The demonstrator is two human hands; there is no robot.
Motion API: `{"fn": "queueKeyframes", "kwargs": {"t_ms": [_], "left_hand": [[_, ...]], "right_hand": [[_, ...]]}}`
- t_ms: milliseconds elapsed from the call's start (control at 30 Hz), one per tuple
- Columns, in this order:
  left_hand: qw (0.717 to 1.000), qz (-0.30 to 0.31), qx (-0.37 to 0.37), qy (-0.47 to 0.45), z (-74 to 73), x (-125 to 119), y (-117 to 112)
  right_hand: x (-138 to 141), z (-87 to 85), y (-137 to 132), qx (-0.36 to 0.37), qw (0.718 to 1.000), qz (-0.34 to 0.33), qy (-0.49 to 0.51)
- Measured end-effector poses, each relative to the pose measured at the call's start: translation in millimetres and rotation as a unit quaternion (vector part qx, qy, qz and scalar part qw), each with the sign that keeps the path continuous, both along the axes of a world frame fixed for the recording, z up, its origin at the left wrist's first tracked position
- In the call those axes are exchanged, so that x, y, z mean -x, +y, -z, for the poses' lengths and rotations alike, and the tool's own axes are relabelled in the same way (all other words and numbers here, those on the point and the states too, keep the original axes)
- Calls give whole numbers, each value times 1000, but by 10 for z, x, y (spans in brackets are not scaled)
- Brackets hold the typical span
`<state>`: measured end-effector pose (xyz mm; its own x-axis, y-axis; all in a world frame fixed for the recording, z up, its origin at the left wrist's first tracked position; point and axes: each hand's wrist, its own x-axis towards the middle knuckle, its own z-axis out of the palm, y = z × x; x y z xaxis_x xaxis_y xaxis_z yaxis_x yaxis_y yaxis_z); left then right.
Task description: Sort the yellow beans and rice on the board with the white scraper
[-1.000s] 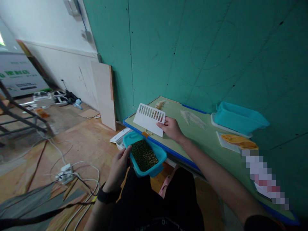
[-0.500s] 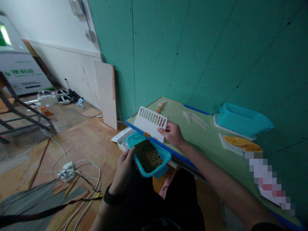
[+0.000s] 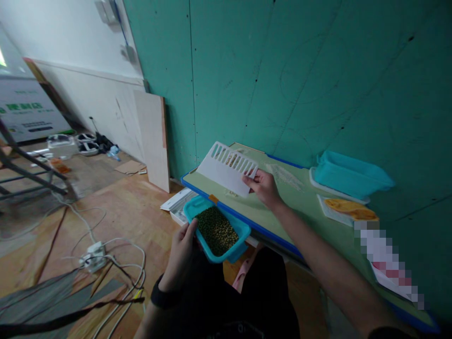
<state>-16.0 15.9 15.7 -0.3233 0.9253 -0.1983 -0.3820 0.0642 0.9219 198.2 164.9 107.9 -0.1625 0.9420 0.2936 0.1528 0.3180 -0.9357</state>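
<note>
My left hand (image 3: 183,242) grips the near left rim of a turquoise plastic container (image 3: 243,230), held just below the table's front edge. Inside it lie small dark green beans (image 3: 207,220) and pale yellow beans (image 3: 226,235). My right hand (image 3: 266,188) is closed on one end of a white slotted scraper (image 3: 221,174). The scraper is tilted over the left end of the green table (image 3: 278,212), slots uppermost. Behind it, a few pale beans (image 3: 231,160) show through the slots, and white powder (image 3: 286,176) is spread to the right.
Farther right on the table stand a larger turquoise bin (image 3: 353,174), a white tray with a yellow-orange cloth (image 3: 349,209) on it, and a blurred-out item. A white box (image 3: 178,202) is below the table's left end. Cables and a power strip (image 3: 93,256) lie on the floor.
My right hand has lifted the scraper from the table's front edge and moved it back over the tabletop. The container in my left hand stays nearly in place.
</note>
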Motion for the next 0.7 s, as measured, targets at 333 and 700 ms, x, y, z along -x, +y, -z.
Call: {"fn": "queueKeyframes", "kwargs": {"t_ms": [333,700], "left_hand": [[998,42,-5,-40,116,-39,-39],[999,11,24,-47,-25,-112,-78]], "right_hand": [[-382,67,236,74,995,57,-15],[-202,182,217,60,996,34,-50]]}}
